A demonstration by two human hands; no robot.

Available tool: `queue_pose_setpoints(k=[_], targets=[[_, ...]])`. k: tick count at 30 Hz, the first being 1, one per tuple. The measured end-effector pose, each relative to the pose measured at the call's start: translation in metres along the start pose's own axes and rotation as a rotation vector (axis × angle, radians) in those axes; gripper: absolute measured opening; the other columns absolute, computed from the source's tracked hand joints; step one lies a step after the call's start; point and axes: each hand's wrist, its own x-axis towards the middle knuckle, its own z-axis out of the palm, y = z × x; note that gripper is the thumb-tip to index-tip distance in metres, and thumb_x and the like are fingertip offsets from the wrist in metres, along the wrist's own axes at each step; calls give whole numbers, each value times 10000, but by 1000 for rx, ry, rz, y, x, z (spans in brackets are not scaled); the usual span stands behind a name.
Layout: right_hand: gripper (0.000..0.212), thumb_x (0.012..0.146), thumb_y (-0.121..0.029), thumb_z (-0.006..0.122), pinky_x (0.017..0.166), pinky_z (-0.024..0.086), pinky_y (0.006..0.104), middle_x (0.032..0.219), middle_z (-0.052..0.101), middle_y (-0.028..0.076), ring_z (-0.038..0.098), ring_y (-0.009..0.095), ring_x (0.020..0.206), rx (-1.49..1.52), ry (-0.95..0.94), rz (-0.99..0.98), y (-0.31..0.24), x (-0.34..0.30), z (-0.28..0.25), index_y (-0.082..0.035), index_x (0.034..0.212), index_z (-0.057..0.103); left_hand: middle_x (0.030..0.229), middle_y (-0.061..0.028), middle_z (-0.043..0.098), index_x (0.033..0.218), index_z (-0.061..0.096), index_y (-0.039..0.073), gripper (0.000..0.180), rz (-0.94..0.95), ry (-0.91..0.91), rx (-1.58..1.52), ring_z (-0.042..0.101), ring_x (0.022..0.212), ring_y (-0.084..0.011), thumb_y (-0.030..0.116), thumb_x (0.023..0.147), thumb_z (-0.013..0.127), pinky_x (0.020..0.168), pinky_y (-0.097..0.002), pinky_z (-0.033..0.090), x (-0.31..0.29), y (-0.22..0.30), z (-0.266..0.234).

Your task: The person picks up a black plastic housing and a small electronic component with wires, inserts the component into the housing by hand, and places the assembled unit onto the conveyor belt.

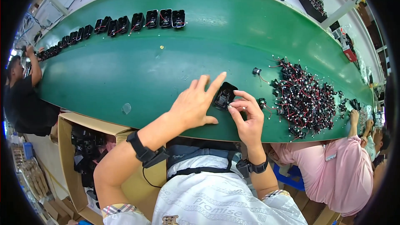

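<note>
A black rectangular plastic housing point(225, 94) lies on the green work table point(125, 71) in front of me, its hollow side up. My left hand point(188, 105) is beside it on the left, fingers spread and stretched out. At the housing's lower right edge, my right hand point(250, 118) has thumb and fingertips pinched together; what is between them is too small to make out. Just right of that hand sits a small black part with wires point(261, 102). Farther up, another small black part point(256, 71) trails a red wire.
A large heap of small black parts with red wires point(306, 100) is on the right. Black housings point(165, 19) form a row along the far left. An open cardboard box point(68, 150) stands lower left. Co-workers sit at left point(27, 91) and right, one in pink point(333, 168).
</note>
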Motion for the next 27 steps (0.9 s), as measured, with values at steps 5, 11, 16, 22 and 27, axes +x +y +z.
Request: queue_pose_setpoints(k=[5,11,16,22,27], targets=[[112,899,60,711,833,546,249,1171,676,116,660,127,974,107,11,59,10,3,-5,26,1006,703,1379,-129,534,1461,433,102,991,419,138,-88,549,1256,-376,229,609,922,1074,-483,439,38,-27,17],[73,897,66,699,858,530,278,1081,705,153,663,164,976,432,153,147,-8,-1,-20,27,959,705,1163,-194,631,1281,531,22,731,417,240,-524,652,1045,-400,186,646,853,891,-447,549,43,7,30],[171,803,75,784,813,544,308,1055,736,172,678,191,900,186,187,-121,-30,-9,-37,0,942,720,1331,-158,550,1354,506,47,786,341,358,-776,590,1184,-336,135,653,852,903,-397,529,4,38,31],[126,818,55,758,701,568,277,1093,726,211,696,177,850,-109,-45,-220,-44,-16,-38,28,887,657,1361,-153,584,1351,511,46,783,310,418,-712,575,1229,-368,99,646,846,1007,-433,495,-15,34,40],[131,816,79,730,667,569,264,1095,728,237,687,146,756,-118,-129,-172,-50,-20,-39,24,857,619,1345,-142,604,1342,517,40,784,260,380,-776,582,1217,-366,98,635,851,1025,-441,487,-21,27,44]])
